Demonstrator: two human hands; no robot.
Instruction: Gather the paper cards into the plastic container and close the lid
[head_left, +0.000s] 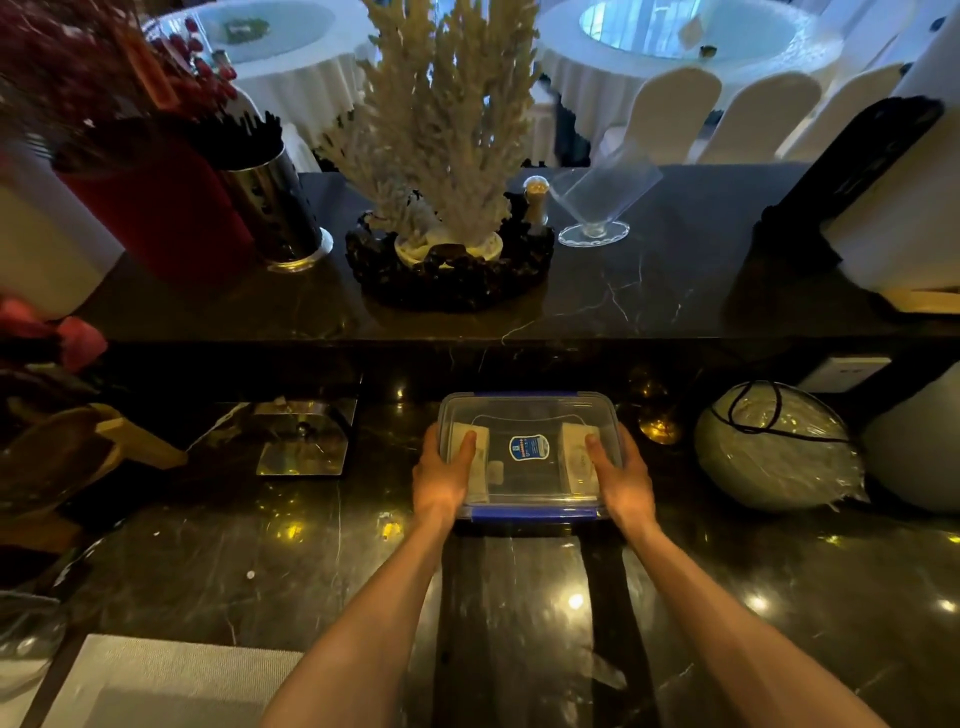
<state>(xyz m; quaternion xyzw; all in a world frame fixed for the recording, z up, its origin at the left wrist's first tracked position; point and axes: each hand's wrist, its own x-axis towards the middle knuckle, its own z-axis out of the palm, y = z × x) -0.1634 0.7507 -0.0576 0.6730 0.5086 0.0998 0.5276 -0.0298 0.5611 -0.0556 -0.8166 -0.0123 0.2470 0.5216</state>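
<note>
A clear plastic container (530, 415) with blue clips sits on the dark marble counter, its transparent lid (530, 480) lying on top with a blue label in the middle. Pale paper cards (480, 457) show through the lid at the left and right ends (579, 457). My left hand (441, 478) grips the container's left side with the thumb pressed on the lid. My right hand (621, 480) holds the right side the same way, thumb on top.
A shiny metal box (306, 436) lies to the left, a plastic-wrapped round object with a dark cord (774, 447) to the right. A raised ledge behind holds a coral ornament (447, 156), metal cylinder (275, 208) and clear stand (597, 208). A white mat (171, 680) lies near left.
</note>
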